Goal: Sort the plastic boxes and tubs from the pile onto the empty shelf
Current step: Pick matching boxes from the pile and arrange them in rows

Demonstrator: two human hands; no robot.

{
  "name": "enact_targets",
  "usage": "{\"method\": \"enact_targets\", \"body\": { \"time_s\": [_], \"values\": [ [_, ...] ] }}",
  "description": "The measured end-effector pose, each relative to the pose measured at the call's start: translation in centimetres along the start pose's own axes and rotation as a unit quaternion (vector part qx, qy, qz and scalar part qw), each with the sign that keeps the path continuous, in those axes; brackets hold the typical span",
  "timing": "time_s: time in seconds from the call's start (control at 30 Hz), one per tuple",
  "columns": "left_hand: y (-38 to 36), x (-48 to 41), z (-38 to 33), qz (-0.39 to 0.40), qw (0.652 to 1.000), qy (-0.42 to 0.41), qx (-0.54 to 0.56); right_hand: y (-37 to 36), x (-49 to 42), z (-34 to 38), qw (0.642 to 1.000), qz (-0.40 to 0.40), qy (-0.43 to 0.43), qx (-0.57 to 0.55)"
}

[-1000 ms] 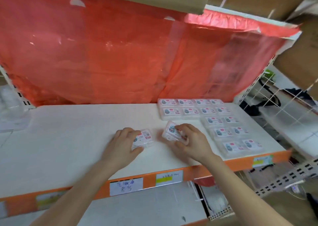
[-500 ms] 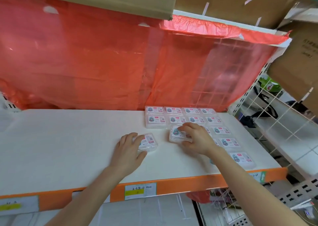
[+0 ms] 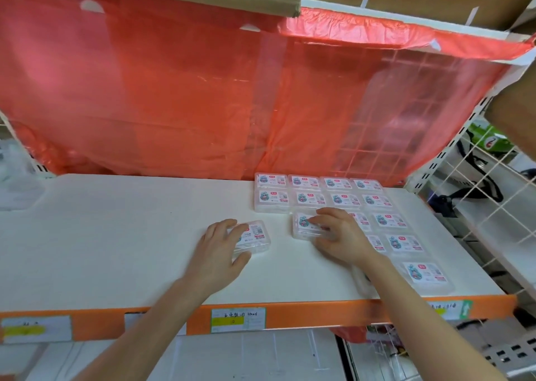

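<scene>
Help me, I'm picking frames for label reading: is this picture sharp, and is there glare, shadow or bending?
Head view: the labels on the boxes show as pictures, but their print is too soft to read. Head view: pale glare streaks the red plastic sheet. Head view: the wide lens bows the shelf and leans the right post. Head view: shadows are faint.

The boxes [image 3: 271,206] on the shelf [image 3: 116,235] are clear glossy plastic with paper labels [image 3: 423,271], the shelf board's smooth matt white, and behind it hangs a shiny, crinkly see-through red plastic sheet [image 3: 174,105].
</scene>
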State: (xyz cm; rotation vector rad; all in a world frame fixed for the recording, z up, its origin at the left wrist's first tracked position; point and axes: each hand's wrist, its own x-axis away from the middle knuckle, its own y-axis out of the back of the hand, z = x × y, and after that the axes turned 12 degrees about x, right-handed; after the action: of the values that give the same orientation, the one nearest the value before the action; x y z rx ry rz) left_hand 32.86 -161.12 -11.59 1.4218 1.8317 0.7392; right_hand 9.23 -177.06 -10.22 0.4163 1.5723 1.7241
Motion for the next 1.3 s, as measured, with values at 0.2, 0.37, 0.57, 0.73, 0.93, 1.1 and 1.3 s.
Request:
{"method": "enact_targets", "body": {
  "time_s": [0.2, 0.37, 0.57, 0.73, 0.93, 1.1, 1.3],
  "values": [
    [0.1, 0.2, -0.1, -0.027, 0.999, 0.009, 0.039, -0.2, -0.1, -0.2, 0.999, -0.035, 0.026, -0.016],
    [0.0, 0.3, 0.0, -0.037, 0.997, 0.014, 0.06, -0.2, -0.2, -0.1, 0.996, -0.072, 0.047, 0.0],
    [0.1, 0.4, -0.3, -0.038, 0.998, 0.012, 0.055, -0.8, -0.3, -0.4, 0.998, -0.061, 0.019, 0.016],
    [0.3, 0.5, -0.6, -0.027, 0.998, 0.023, 0.051, -0.7, -0.2, -0.4, 0.999, -0.051, 0.012, 0.011],
    [0.4, 0.5, -0.6, -0.026, 0.998, 0.026, 0.051, -0.6, -0.2, -0.3, 0.999, -0.044, 0.0, 0.007],
    [0.5, 0.5, -0.8, -0.018, 0.999, 0.023, 0.039, -0.4, -0.2, -0.1, 0.999, -0.046, -0.005, 0.005],
    [0.7, -0.2, -1.3, 0.022, 1.0, 0.004, 0.011, -0.2, -0.1, 0.2, 0.999, -0.035, -0.009, 0.008]
  ]
}}
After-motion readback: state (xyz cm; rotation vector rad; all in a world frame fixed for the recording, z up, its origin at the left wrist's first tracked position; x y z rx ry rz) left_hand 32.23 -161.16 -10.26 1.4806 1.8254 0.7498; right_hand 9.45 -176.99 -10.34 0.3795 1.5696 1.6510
